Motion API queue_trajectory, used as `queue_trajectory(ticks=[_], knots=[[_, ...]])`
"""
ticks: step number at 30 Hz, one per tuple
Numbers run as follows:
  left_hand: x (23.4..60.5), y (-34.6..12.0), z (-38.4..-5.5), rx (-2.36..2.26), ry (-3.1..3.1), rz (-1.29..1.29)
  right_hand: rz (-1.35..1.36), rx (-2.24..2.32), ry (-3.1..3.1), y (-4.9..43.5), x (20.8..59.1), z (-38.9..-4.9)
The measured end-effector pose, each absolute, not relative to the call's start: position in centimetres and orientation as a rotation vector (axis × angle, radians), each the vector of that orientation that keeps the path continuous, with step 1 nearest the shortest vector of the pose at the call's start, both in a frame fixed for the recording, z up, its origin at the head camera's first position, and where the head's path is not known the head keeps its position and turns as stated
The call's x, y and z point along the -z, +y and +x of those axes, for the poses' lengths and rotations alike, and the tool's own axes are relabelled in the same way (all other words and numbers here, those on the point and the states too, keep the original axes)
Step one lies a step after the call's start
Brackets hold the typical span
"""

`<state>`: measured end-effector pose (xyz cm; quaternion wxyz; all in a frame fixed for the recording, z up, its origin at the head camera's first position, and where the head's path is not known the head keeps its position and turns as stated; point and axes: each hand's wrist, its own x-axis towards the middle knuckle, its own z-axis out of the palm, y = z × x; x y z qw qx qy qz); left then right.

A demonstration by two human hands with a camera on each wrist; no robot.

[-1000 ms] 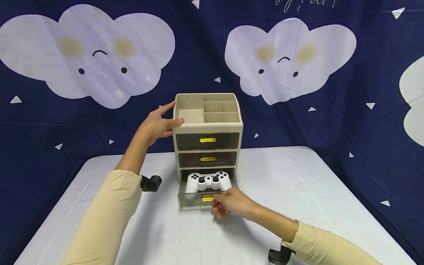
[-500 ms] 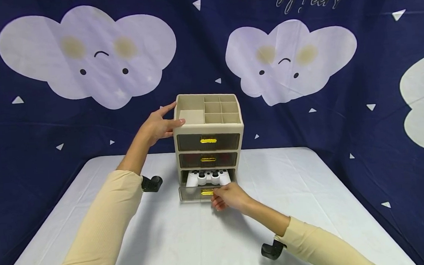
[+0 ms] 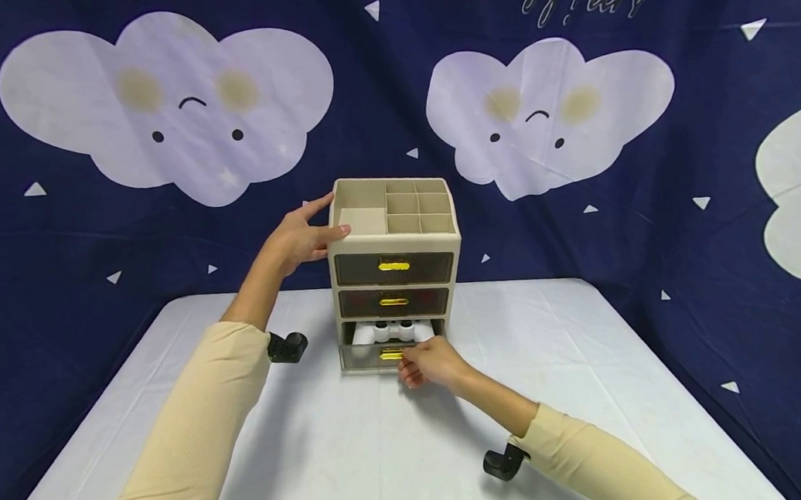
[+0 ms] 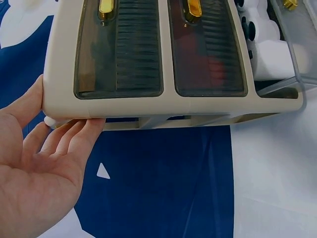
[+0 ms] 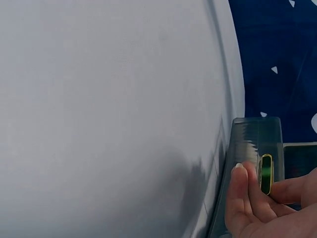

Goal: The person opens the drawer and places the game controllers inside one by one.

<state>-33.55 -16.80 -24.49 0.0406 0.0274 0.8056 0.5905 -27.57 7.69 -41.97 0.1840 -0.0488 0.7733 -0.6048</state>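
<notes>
A beige desktop drawer organizer [image 3: 396, 242] stands on the table, with smoky see-through drawers and gold handles. My left hand [image 3: 295, 238] holds its upper left corner, thumb over the top edge and fingers along the side. In the left wrist view, the same hand [image 4: 54, 163] touches the side wall. The bottom drawer [image 3: 366, 357] is partly pulled out. A white game controller [image 3: 394, 331] lies inside it, its upper part hidden beneath the frame. My right hand [image 3: 432, 362] pinches the drawer's gold handle [image 5: 266, 173], with the thumb at one side and fingertips at the other.
On top of the organizer are one large compartment [image 3: 361, 220] and several small ones. The middle drawer [image 3: 362, 304] holds something reddish, dimly visible. A white cloth covers the table [image 3: 317, 457]. Behind hangs a dark blue curtain [image 3: 375, 89] with cloud prints.
The bottom drawer has slid inward with my right hand on its handle, so less of the controller shows. My left hand has kept its place on the organizer's corner.
</notes>
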Motion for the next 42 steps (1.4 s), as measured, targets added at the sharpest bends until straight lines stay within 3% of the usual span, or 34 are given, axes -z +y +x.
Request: queue_trajectory(ticks=[42], knots=[[24.5,-16.8,-33.8,-1.814,2.446,0.081,-0.080,1.720,2.258,7.5,42.2,-31.7]])
